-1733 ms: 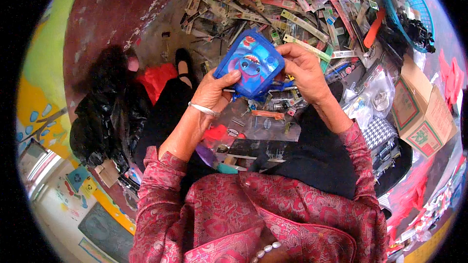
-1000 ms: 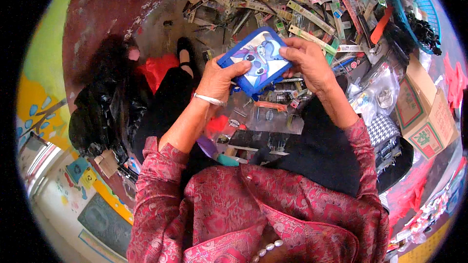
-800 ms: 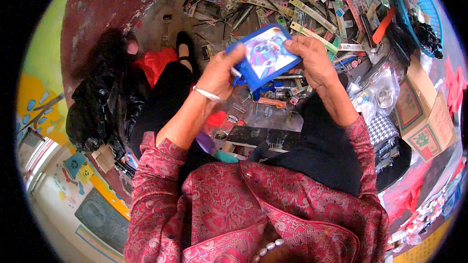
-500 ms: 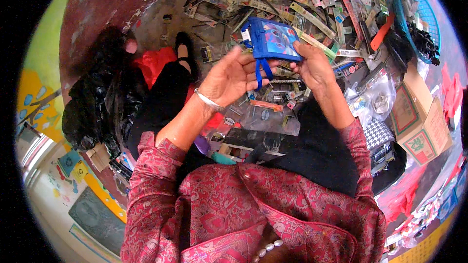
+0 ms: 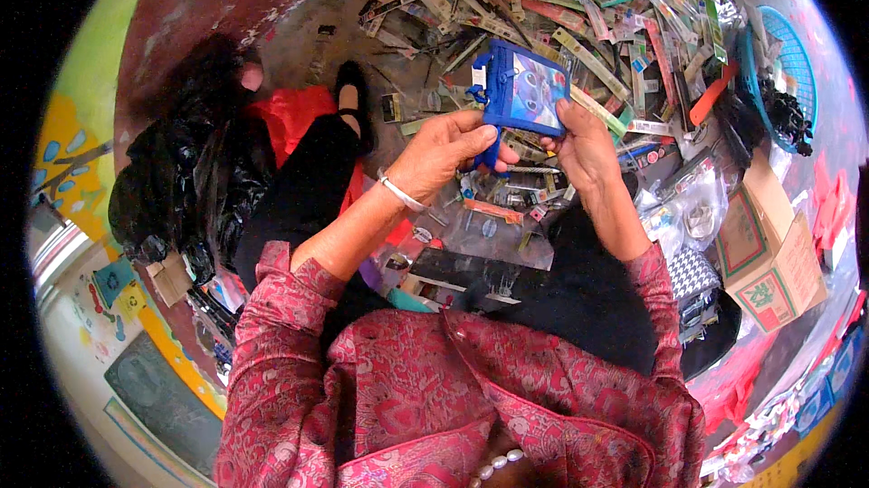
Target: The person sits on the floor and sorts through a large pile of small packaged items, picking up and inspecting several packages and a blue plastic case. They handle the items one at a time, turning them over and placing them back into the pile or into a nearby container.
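Between both hands is a small blue wallet [image 5: 534,94] with a cartoon face on its clear front panel and a zipper along its left side. My left hand [image 5: 444,148] is closed on its lower left corner, thumb on top, by the blue strap [image 5: 491,155] that hangs down there. Gripping the lower right corner, my right hand [image 5: 582,139] has its thumb on the front and its fingers underneath. A white tag sticks out at the wallet's left edge.
Many flat packaged strips [image 5: 579,53] lie heaped on the floor beyond my hands. At right stand a blue plastic basket [image 5: 801,62] and an open cardboard box [image 5: 769,248]. Black plastic bags [image 5: 172,189] and a red bag [image 5: 290,121] lie at left.
My left hand has gone from spread fingers beside the wallet to a closed grip on its lower left corner and strap. The wallet has shifted slightly right and turned more face-up.
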Demonstrator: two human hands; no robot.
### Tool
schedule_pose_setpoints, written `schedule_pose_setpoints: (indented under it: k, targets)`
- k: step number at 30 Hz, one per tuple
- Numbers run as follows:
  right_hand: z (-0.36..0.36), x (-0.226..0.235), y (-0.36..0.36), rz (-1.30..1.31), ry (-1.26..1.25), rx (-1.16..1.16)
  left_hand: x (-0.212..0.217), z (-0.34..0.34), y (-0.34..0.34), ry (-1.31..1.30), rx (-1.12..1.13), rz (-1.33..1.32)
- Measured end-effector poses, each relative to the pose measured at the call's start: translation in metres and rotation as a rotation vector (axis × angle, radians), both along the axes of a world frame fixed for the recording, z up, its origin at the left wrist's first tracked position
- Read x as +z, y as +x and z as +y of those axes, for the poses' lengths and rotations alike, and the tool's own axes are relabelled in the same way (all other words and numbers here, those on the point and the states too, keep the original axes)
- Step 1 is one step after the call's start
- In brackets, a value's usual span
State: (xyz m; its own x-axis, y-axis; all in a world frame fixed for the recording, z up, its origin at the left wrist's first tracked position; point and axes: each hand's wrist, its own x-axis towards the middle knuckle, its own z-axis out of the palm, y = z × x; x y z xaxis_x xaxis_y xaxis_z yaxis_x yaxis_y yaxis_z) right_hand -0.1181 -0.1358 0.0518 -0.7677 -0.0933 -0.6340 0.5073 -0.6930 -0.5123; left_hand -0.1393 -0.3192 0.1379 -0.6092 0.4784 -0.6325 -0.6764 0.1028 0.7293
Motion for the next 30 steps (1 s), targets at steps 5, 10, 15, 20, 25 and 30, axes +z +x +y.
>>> schedule_pose_setpoints:
  k: [5, 10, 15, 20, 25, 30]
  targets:
    - [0.001, -0.008, 0.003, 0.119, -0.019, 0.012, -0.005, -0.002, 0.0, -0.045, 0.012, 0.044]
    - [-0.004, 0.003, 0.001, 0.172, -0.04, -0.041, -0.006, -0.002, 0.001, -0.099, 0.038, 0.141]
    - [-0.004, 0.009, 0.004, 0.211, 0.088, -0.044, -0.007, 0.001, -0.001, -0.084, 0.098, 0.051]
    - [-0.004, 0.045, 0.006, 0.448, 0.365, 0.07, -0.017, -0.014, -0.004, 0.235, 0.348, -0.17]
    - [0.003, 0.054, 0.012, 0.571, 0.339, 0.139, -0.019, -0.008, -0.004, 0.335, 0.396, -0.243]
    - [0.011, 0.054, 0.011, 0.489, 0.239, 0.149, -0.025, -0.015, -0.003, 0.326, 0.358, -0.268]
